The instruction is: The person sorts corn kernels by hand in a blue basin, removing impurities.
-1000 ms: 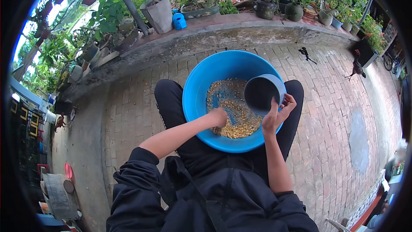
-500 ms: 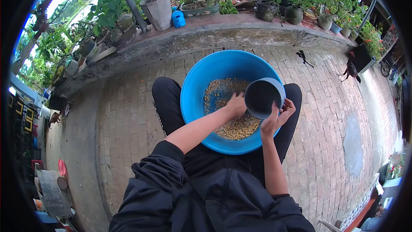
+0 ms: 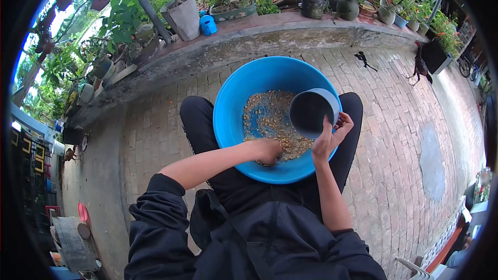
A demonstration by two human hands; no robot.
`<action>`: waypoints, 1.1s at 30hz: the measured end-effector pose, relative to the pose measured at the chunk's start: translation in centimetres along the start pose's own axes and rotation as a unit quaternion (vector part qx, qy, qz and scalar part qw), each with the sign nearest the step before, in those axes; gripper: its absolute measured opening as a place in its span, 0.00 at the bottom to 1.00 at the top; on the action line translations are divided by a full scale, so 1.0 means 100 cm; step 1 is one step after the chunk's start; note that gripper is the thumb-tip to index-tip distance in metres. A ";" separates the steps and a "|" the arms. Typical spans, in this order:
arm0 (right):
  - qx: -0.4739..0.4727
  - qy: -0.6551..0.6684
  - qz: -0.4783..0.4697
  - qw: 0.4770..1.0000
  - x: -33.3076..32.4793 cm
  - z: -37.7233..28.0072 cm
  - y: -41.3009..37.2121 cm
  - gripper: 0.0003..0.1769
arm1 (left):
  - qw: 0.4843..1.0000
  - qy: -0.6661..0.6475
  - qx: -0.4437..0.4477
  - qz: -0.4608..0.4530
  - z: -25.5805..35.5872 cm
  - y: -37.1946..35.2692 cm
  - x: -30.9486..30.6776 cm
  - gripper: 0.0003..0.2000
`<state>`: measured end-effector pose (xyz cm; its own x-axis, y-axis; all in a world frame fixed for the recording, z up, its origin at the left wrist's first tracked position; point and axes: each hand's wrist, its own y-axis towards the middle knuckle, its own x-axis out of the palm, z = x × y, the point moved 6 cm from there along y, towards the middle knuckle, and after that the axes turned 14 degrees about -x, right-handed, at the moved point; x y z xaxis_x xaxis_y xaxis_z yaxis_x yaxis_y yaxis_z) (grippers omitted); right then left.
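Note:
A round blue basin (image 3: 226, 109) rests between my legs, with a loose mix of yellow kernels and finer pale grain (image 3: 274, 118) over its floor. My left hand (image 3: 265, 151) is down in the near side of the basin, its fingers curled into the grain; the fingertips are partly hidden and slightly blurred. My right hand (image 3: 330, 137) grips a grey round container (image 3: 314, 111) by its rim, thumb inside and fingers outside. The container is tilted over the basin's right side, its mouth facing me, and its inside looks dark.
Brick paving (image 3: 378, 140) surrounds me. A low ledge (image 3: 249, 39) with potted plants and a small blue watering can (image 3: 208, 25) runs across the back. A chicken (image 3: 420, 65) stands at the right, and another (image 3: 71, 153) at the far left. A grey cart-like object (image 3: 75, 243) sits at lower left.
My left hand has moved toward me through the grain, from the middle to the basin's near side, and its fingers have curled. The container stays in my right hand, shifted slightly with the view.

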<state>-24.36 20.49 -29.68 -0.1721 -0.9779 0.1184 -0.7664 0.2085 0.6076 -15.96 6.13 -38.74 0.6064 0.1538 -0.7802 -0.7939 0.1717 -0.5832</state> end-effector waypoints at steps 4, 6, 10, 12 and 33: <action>-0.009 -0.011 -0.004 1.000 0.002 -0.002 0.000 0.19 | 0.980 0.179 -0.061 0.058 -0.035 -0.007 -0.006 0.08; 0.002 0.006 -0.010 1.000 0.005 -0.003 0.000 0.19 | 0.945 0.197 -0.120 0.232 -0.053 -0.023 -0.032 0.06; -0.011 -0.014 -0.021 1.000 0.007 -0.005 0.001 0.19 | 0.920 0.188 -0.226 0.260 -0.084 -0.027 -0.028 0.06; -0.004 -0.014 -0.021 1.000 0.007 -0.004 0.000 0.20 | 0.975 0.103 -0.148 0.129 -0.074 -0.021 -0.009 0.06; 0.049 0.019 0.008 0.999 0.002 0.006 0.003 0.20 | 0.936 0.113 -0.182 0.280 -0.036 0.038 -0.032 0.12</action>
<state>-25.01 20.36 -29.91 -0.1618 -0.9740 0.1585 -0.8213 0.2220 0.5255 -21.05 2.78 -39.26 0.0990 -0.0972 -0.9903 -0.9718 -0.2233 -0.0752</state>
